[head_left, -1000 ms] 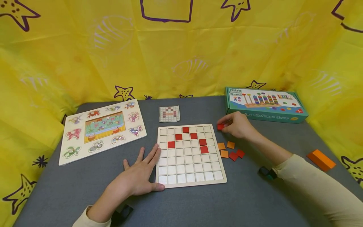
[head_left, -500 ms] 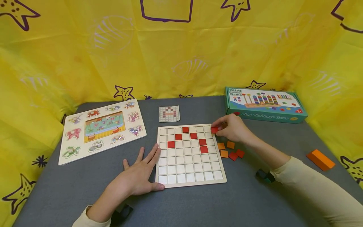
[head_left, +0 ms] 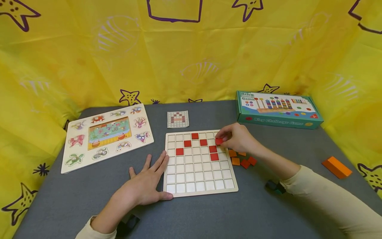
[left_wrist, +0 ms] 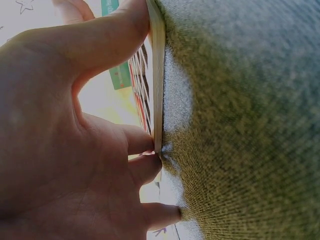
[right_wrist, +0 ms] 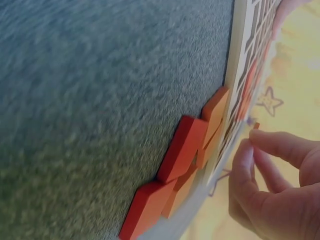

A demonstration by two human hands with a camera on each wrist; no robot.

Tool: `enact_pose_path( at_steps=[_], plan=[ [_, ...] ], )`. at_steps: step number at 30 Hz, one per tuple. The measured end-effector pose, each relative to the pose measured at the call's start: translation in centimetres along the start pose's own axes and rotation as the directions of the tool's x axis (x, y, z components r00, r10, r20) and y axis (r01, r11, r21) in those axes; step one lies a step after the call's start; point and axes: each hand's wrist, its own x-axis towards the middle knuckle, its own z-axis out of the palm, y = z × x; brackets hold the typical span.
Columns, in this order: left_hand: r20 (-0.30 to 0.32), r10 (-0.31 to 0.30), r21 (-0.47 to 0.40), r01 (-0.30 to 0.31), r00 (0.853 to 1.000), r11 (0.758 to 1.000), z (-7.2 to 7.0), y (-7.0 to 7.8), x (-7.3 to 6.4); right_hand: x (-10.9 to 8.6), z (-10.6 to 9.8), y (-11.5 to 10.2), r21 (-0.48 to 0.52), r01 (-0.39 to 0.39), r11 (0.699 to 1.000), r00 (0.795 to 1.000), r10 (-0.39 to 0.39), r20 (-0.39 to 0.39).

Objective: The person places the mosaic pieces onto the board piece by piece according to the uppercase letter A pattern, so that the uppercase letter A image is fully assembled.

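Note:
A square wooden grid board (head_left: 200,194) lies on the grey table, several red tiles (head_left: 195,136) set in its cells. My left hand (head_left: 146,186) is spread flat against the board's left side, fingertips and thumb at its edge; the left wrist view shows the thumb (left_wrist: 115,40) on the rim. Between thumb and fingers my right hand (head_left: 238,137) pinches a red tile (head_left: 219,141) over the upper right cells. Loose orange tiles (head_left: 235,161) and two red tiles (head_left: 245,163) lie beside the board's right edge, under the right forearm.
A small pattern card (head_left: 177,119) lies behind the board. At the left is a sea-animal puzzle board (head_left: 85,156); a green game box (head_left: 280,122) stands at the back right. An orange block (head_left: 337,167) sits far right. Yellow cloth (head_left: 191,49) surrounds the table.
My right hand has carried the red tile leftward and nearer, from beside the board to over its upper right cells. The left hand has stayed at the board's edge.

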Motion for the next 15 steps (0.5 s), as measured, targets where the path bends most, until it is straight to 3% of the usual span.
enact_pose_path(
  at_steps=[15],
  plan=[
    [-0.003,0.001,0.006,-0.001,1.0,1.0,0.0,0.1,-0.1,0.2,1.5,-1.6,0.021,0.001,1.0,0.999,-0.002,0.038]
  ],
)
